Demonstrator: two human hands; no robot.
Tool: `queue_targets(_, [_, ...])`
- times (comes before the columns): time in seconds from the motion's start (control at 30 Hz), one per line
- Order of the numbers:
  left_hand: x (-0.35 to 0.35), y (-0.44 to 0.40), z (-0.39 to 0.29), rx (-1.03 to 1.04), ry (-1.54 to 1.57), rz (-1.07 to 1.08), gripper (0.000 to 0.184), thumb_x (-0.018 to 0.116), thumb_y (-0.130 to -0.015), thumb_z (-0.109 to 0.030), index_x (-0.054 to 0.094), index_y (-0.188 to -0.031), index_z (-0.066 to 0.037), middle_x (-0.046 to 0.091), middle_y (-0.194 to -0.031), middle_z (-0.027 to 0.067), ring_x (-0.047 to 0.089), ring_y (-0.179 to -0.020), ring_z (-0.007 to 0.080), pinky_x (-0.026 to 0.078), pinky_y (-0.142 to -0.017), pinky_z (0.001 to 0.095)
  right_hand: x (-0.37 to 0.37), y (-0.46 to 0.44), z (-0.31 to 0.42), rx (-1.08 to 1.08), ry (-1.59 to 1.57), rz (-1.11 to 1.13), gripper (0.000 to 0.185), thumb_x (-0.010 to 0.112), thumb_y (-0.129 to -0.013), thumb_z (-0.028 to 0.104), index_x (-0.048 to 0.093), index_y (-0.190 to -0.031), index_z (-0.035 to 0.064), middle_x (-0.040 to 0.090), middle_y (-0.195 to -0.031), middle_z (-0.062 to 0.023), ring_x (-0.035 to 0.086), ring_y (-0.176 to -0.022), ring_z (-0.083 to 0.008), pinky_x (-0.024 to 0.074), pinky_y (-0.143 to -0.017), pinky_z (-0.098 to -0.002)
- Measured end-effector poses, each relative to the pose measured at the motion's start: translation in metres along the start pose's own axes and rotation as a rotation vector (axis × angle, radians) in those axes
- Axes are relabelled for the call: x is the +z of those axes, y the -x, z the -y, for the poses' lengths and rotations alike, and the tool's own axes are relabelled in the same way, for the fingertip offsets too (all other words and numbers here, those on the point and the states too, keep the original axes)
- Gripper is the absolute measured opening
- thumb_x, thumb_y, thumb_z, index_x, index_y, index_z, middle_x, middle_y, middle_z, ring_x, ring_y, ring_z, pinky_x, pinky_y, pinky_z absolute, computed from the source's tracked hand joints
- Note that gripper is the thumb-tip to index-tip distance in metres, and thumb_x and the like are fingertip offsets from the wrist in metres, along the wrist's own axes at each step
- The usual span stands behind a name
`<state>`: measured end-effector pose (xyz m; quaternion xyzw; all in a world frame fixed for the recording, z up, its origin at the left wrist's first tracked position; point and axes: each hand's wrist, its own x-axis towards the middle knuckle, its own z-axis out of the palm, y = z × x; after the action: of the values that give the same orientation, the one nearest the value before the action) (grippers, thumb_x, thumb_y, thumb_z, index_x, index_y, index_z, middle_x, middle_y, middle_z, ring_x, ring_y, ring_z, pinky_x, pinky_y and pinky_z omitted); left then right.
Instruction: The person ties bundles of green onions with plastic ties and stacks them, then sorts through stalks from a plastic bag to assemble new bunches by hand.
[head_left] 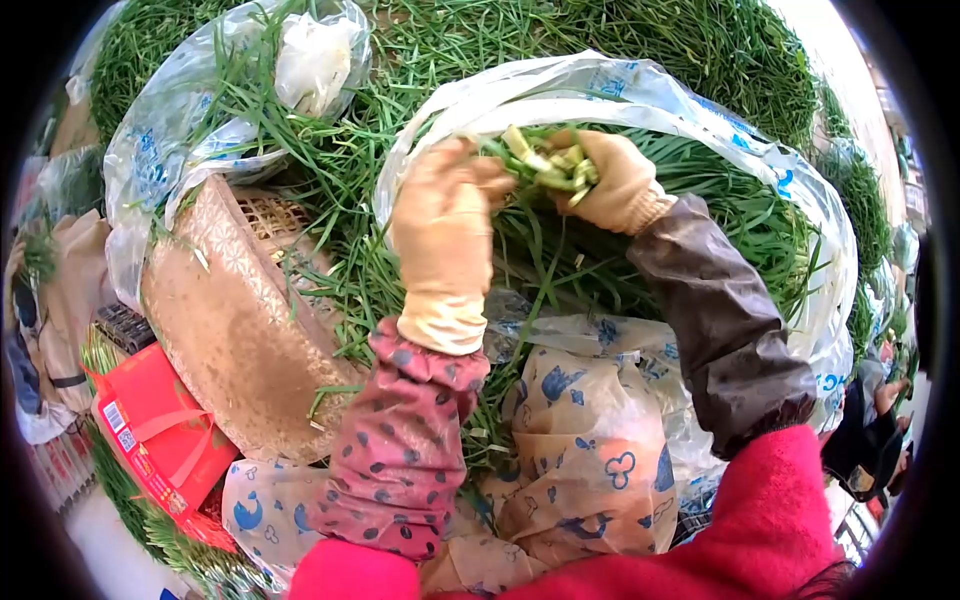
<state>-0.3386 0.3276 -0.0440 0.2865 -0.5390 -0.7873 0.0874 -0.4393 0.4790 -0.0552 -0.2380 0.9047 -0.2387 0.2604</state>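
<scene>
My right hand (612, 178), in a tan glove, is closed around a small bunch of garlic chives (560, 168), the pale cut ends pointing up and left. Close to those ends is my left hand (445, 215), in a matching glove, its fingers apart and smeared by motion. Whether its fingertips touch the stalks, I cannot tell. Below both hands lies a large clear plastic bag (480, 108), its rim spread wide around a heap of long green leaves (700, 190). Loose leaves trail beneath the held bunch.
At the left sits a worn, soil-stained curved board (235, 320) beside a second plastic bag (150, 150). A red carton (165, 430) stands lower left. My knee (590, 450) is under a patterned plastic apron. More greens (690, 50) cover the ground behind; another person (870, 430) is at far right.
</scene>
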Motion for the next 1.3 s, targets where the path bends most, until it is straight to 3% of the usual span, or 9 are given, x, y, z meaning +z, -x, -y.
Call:
queue_targets(0.13, [-0.003, -0.01, 0.038, 0.752, -0.306, 0.057, 0.045, 0.04, -0.083, 0.015, 0.048, -0.124, -0.001, 0.06, -0.113, 0.015, 0.064, -0.095, 0.025, 0.053, -0.088, 0.0334, 0.004, 0.004, -0.017, -0.053, -0.462, -0.073, 0.047, 0.076, -0.07, 0.005, 0.056, -0.112, 0.0033, 0.067, -0.096, -0.0053, 0.062, -0.086, -0.0103, 0.0517, -0.078, -0.0253])
queue_targets(0.2, [0.007, 0.001, 0.056, 0.524, -0.622, 0.173, 0.078, 0.044, -0.07, 0.018, 0.031, -0.142, -0.009, 0.053, -0.125, 0.0178, 0.053, -0.115, 0.0348, 0.041, -0.099, 0.0436, 0.0, 0.007, -0.011, -0.045, -0.589, -0.022, 0.045, 0.075, -0.07, 0.004, 0.056, -0.111, 0.0027, 0.067, -0.096, -0.0056, 0.062, -0.086, -0.0102, 0.0515, -0.078, -0.0257])
queue_targets(0.37, [0.009, -0.023, 0.131, 0.212, -1.402, 0.421, 0.068, 0.04, -0.086, -0.005, 0.014, -0.147, -0.017, 0.024, -0.15, 0.0063, 0.016, -0.141, 0.0225, 0.019, -0.109, 0.0565, -0.022, 0.034, 0.002, 0.009, -0.445, -0.044, 0.043, 0.072, -0.072, -0.001, 0.056, -0.112, 0.004, 0.065, -0.095, -0.0023, 0.06, -0.077, -0.0103, 0.0509, -0.068, -0.025])
queue_targets(0.8, [0.009, -0.033, 0.111, 0.077, -1.506, 0.526, 0.066, 0.038, -0.084, -0.004, 0.019, -0.146, -0.018, 0.022, -0.151, 0.0064, 0.017, -0.141, 0.0233, 0.021, -0.11, 0.0515, -0.206, 0.183, -0.017, -0.544, -1.005, -0.64, 0.033, 0.057, -0.084, 0.007, 0.052, -0.116, 0.0029, 0.058, -0.106, -0.0081, 0.052, -0.113, -0.0318, 0.0341, -0.105, -0.0507])
queue_targets(1.0, [0.01, -0.006, 0.045, 0.029, -1.71, 0.627, 0.081, 0.054, -0.072, 0.002, 0.021, -0.145, -0.014, 0.02, -0.15, 0.0105, 0.015, -0.141, 0.0293, 0.028, -0.108, 0.0512, -0.325, 0.276, -0.017, -0.287, -0.64, -1.068, 0.031, 0.049, -0.091, 0.005, 0.051, -0.121, -0.0021, 0.059, -0.115, -0.0165, 0.054, -0.112, -0.0319, 0.0374, -0.104, -0.0472])
queue_targets(1.07, [0.005, 0.03, 0.006, 0.247, -1.742, 0.608, 0.071, 0.059, -0.074, -0.002, 0.034, -0.14, -0.012, 0.036, -0.143, 0.0123, 0.029, -0.135, 0.0323, 0.032, -0.107, 0.0481, -0.329, 0.275, 0.002, -0.281, -0.544, -1.17, 0.037, 0.036, -0.098, 0.014, 0.039, -0.129, -0.0052, 0.047, -0.133, -0.0196, 0.05, -0.121, -0.0226, 0.0389, -0.104, -0.0263])
queue_targets(1.13, [-0.013, 0.075, -0.024, 0.385, -1.245, 0.585, 0.059, 0.062, -0.078, -0.005, 0.045, -0.134, -0.009, 0.053, -0.128, 0.0112, 0.047, -0.122, 0.031, 0.039, -0.102, 0.0423, -0.339, 0.275, 0.017, -0.405, -0.495, -1.223, 0.037, 0.038, -0.098, 0.015, 0.041, -0.129, -0.0061, 0.047, -0.133, -0.0214, 0.05, -0.12, -0.0265, 0.0394, -0.104, -0.0323])
queue_targets(1.17, [-0.025, 0.099, -0.031, 0.26, -0.85, 0.643, 0.055, 0.064, -0.08, -0.006, 0.048, -0.132, -0.008, 0.057, -0.123, 0.0102, 0.052, -0.116, 0.0287, 0.041, -0.099, 0.0401, -0.337, 0.278, 0.035, -0.712, -0.765, -0.732, 0.035, 0.041, -0.097, 0.015, 0.047, -0.123, -0.0071, 0.049, -0.131, -0.0219, 0.05, -0.119, -0.0295, 0.0397, -0.104, -0.0381])
queue_targets(1.3, [-0.04, 0.199, -0.09, -0.398, 0.142, 0.936, 0.066, 0.071, -0.079, -0.007, 0.04, -0.138, -0.009, 0.052, -0.131, 0.0083, 0.049, -0.12, 0.0212, 0.039, -0.1, 0.0361, -0.234, 0.229, 0.176, -0.891, -1.236, -0.896, 0.027, 0.051, -0.091, 0.007, 0.056, -0.117, 0.0009, 0.059, -0.117, -0.0178, 0.056, -0.11, -0.0273, 0.0439, -0.098, -0.041])
